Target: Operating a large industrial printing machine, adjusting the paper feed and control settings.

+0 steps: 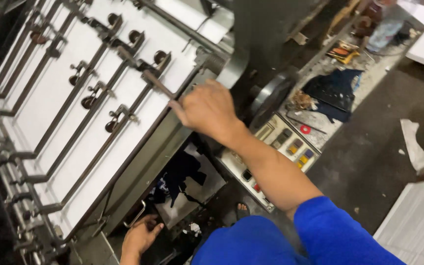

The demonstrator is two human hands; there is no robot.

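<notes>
At the near edge of the machine's feed table [55, 93], head view: the right hand [207, 110] reaches across with fingers curled together, pinching the end of a dark metal rod [148, 78] that runs up across the white paper sheet [123, 142]. Roller wheels [112, 125] on metal bars sit along the table (several rows). Below the table's near corner, the left hand [141, 235] rests with fingers bent beside a metal handle [136, 216]; whether it grips is unclear. A control panel [283, 147] with coloured buttons lies just right of the forearm.
</notes>
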